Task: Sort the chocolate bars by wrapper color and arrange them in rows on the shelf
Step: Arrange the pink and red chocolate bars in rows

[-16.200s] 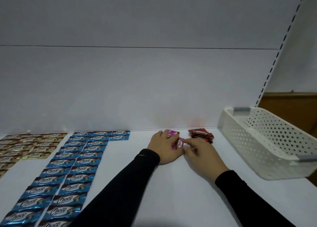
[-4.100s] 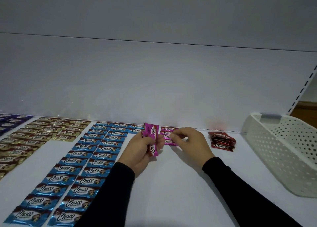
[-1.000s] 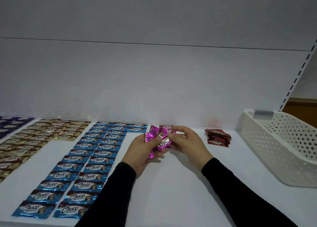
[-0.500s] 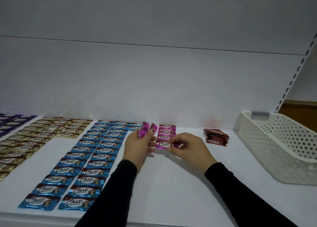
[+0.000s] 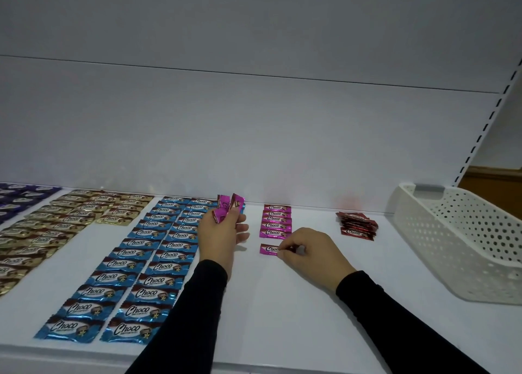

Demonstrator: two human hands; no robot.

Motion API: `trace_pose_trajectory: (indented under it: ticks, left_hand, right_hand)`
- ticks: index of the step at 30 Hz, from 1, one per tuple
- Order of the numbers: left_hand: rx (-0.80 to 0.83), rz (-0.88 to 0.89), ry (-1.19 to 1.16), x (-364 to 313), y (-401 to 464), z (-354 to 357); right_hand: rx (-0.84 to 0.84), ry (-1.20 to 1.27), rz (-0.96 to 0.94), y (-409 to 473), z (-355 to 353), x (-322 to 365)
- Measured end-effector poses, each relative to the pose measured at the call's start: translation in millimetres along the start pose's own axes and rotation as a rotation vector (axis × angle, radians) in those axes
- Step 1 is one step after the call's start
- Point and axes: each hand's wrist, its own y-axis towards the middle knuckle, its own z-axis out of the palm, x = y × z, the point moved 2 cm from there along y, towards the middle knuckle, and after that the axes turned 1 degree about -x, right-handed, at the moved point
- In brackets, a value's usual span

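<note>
My left hand grips a small bunch of pink chocolate bars, raised above the white shelf. My right hand pinches the right end of one pink bar that lies flat on the shelf. Just behind that bar runs a column of several pink bars, reaching to the back wall. A small pile of red bars sits to the right of my right hand. Left of my left hand lie two long columns of blue bars.
Gold bars fill rows further left, and purple bars lie at the far left. A white perforated basket stands at the right end of the shelf. The shelf's front edge runs along the bottom of the view.
My right hand has drawn back toward me and holds a pink bar down below the pink column. My left hand has stayed put with its bunch of pink bars.
</note>
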Motion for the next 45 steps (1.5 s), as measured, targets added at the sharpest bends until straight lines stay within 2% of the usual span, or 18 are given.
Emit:
trace_pose_trajectory:
  ticks: [16, 22, 25, 28, 32, 35, 37, 41, 45]
  left_hand:
    - [0.107, -0.103, 0.023, 8, 2, 3]
    - [0.146, -0.131, 0.016, 7, -1, 4]
    - [0.206, -0.132, 0.02, 6, -4, 5]
    - [0.318, -0.151, 0.011, 6, -10, 6]
    - [0.494, -0.147, 0.073, 9, -27, 9]
    - [0.53, -0.146, 0.087, 8, -39, 7]
    - [0.524, -0.156, 0.104, 6, -45, 1]
    - [0.407, -0.196, 0.055, 1, -49, -15]
    - [0.262, -0.132, 0.043, 0, -48, -28]
  right_hand:
    - [-0.032, -0.095, -0.047, 15, 6, 4]
    - [-0.062, -0.046, -0.022, 13, 5, 2]
    - [-0.166, 0.096, 0.05, 13, 2, 2]
    - [-0.222, 0.385, 0.12, 10, -5, 4]
    - [-0.174, 0.616, 0.201, 6, -11, 13]
    - [-0.109, 0.779, 0.233, -1, -7, 21]
    - [-0.098, 0.856, 0.256, -7, -7, 22]
    - [-0.097, 0.977, 0.312, -16, -10, 21]
    - [-0.072, 0.863, 0.28, -27, -9, 16]
